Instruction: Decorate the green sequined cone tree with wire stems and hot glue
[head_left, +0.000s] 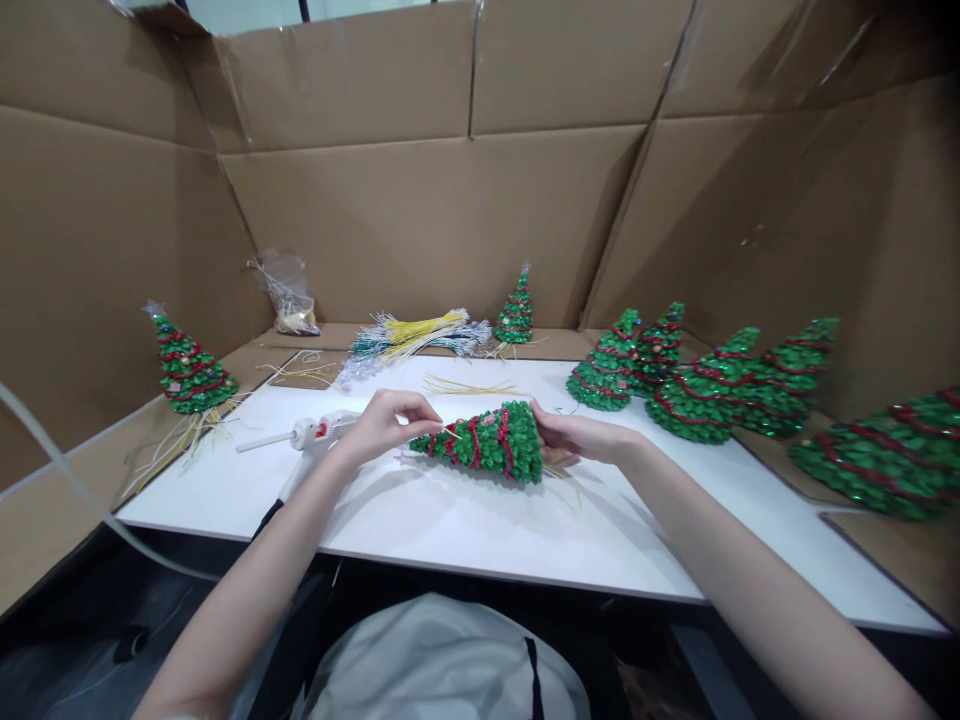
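A person holds a small green tree (pixel 487 440) sideways over the white table (pixel 450 520). Right hand (pixel 574 435) grips its base; left hand (pixel 386 420) pinches its tip. Squeezing might loosen sequins.

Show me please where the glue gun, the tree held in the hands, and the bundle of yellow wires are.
glue gun (pixel 313 434): head view, on its white body beside the left hand.
held tree (pixel 491 443): head view, on its green middle.
bundle of yellow wires (pixel 421 326): head view, on the yellow strands.
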